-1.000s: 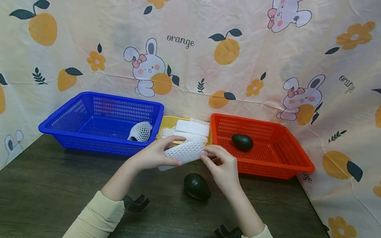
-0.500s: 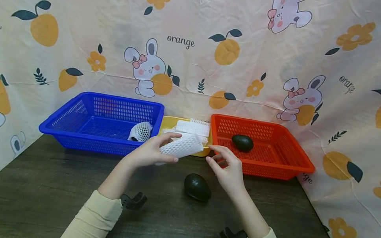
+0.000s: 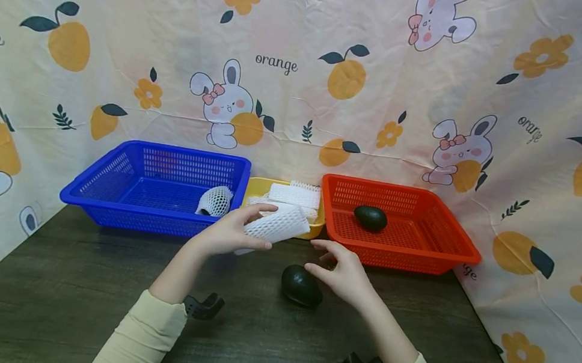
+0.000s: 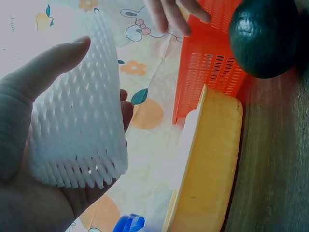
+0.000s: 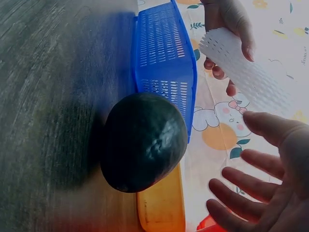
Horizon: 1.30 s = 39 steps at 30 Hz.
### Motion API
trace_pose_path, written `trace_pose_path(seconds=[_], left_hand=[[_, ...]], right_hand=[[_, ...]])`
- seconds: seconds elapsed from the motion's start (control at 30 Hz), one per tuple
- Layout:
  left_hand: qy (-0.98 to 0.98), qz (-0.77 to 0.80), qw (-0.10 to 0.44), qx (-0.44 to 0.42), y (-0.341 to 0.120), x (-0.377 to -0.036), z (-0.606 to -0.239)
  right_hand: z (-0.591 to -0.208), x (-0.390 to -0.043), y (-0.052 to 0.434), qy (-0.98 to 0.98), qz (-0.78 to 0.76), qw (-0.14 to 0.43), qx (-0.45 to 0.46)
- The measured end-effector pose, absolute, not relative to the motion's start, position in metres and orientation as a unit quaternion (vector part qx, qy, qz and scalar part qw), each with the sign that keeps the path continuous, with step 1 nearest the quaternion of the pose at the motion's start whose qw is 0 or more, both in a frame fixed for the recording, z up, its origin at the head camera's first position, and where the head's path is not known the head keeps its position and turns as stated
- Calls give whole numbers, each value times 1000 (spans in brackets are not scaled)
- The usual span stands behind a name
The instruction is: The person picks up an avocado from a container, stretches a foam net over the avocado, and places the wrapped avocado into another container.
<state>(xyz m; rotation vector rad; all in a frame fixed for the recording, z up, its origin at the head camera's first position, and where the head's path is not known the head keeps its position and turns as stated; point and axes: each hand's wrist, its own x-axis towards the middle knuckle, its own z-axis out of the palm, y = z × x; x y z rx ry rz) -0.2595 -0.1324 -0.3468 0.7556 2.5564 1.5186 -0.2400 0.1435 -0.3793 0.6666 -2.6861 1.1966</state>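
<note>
A white foam net sleeve (image 3: pixel 279 223) is held in my left hand (image 3: pixel 230 232), thumb on one face and fingers behind it, as the left wrist view shows the sleeve (image 4: pixel 79 116) close up. My right hand (image 3: pixel 342 271) holds nothing; its fingers are spread and slightly bent in the right wrist view. It hovers just beside and above a dark green avocado (image 3: pixel 302 285) that lies on the table. In the right wrist view the avocado (image 5: pixel 145 142) stands apart from the fingers (image 5: pixel 251 186).
At the back left a blue basket (image 3: pixel 145 218) holds a foam-wrapped avocado (image 3: pixel 215 200). A yellow bin (image 3: pixel 258 186) with several foam sleeves (image 3: pixel 295 195) stands in the middle. To the right, a red basket (image 3: pixel 423 261) contains another avocado (image 3: pixel 370 218). A printed cloth hangs behind.
My right hand has let go of the sleeve's end and moved right and down toward the avocado on the table. My left hand keeps the sleeve, drawn slightly left.
</note>
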Motion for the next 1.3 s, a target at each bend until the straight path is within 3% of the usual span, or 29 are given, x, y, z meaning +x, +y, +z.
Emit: trace_pose_path(seconds=[0.53, 1.3], left_hand=[[834, 479, 31, 272, -133, -261, -350], [846, 447, 18, 289, -132, -262, -351]], right_hand=[[-395, -243, 139, -906, 350, -53, 233], [-408, -245, 136, -908, 327, -67, 252]])
